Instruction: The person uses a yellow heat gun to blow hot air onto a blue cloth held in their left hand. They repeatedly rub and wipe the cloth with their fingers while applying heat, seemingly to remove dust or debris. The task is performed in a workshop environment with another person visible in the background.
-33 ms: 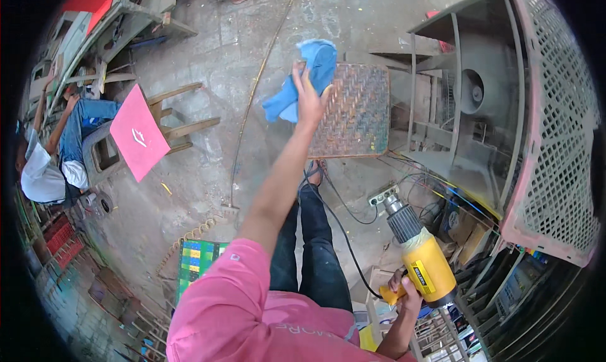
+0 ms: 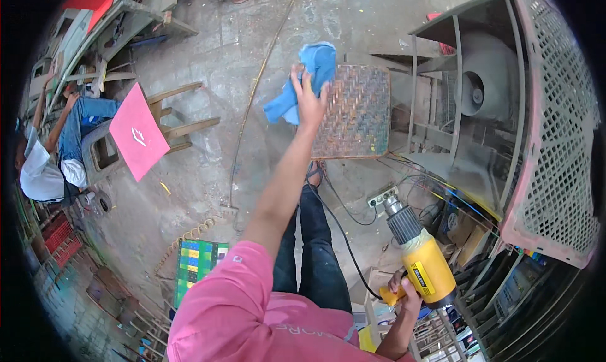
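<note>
My left hand point(image 2: 309, 103) reaches far forward, gripping a bunched blue cloth point(image 2: 323, 62) at the left edge of a woven stool top point(image 2: 358, 112). Its fingers are bent over the cloth, and part of the cloth hangs out to the left of the stool. Close to my body on the right, my right hand point(image 2: 404, 292) is wrapped round the handle of a yellow heat gun point(image 2: 430, 270). The grey ribbed barrel of the heat gun points forward and slightly left. A dark cord point(image 2: 346, 242) runs from its handle toward my feet.
A power strip point(image 2: 382, 196) and loose wires lie on the floor right of the stool. Further right stand a metal frame with a round fan point(image 2: 473, 94) and a perforated plastic panel point(image 2: 558, 135). To the left are a pink board point(image 2: 140, 133) and a seated person point(image 2: 47, 169).
My left hand and the cloth have shifted very slightly toward me and to the right. The heat gun in my right hand stays in place.
</note>
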`<state>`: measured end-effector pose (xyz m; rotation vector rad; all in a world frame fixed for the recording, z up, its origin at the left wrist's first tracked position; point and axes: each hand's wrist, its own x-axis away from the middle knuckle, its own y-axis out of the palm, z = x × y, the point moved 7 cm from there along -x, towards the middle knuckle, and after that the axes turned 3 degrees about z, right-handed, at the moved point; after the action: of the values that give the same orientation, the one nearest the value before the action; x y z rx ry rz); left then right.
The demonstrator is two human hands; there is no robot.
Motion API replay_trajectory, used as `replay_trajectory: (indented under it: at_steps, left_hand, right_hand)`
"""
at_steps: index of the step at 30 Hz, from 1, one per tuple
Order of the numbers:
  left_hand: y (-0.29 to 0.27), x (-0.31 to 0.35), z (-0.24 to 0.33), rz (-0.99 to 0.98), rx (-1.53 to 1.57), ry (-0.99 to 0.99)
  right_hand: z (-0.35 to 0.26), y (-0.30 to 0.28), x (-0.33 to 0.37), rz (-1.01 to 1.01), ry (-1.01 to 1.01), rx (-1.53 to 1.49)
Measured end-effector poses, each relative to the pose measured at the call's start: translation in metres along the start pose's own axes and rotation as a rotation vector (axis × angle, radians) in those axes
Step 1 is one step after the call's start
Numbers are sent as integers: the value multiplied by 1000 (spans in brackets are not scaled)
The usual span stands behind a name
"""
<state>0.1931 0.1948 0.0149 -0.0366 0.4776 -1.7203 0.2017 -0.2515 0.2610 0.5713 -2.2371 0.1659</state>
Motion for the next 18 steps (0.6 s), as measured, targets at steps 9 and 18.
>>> replay_trajectory:
  at_steps: [9,18]
  left_hand:
    - [-40,15,-4,134,-880,-476]
    - [-68,31,-57,76,-342,-242]
  right_hand:
    - [-6,2,1,-26,-50,-6]
    - [-17,8,7,-92,-133,77]
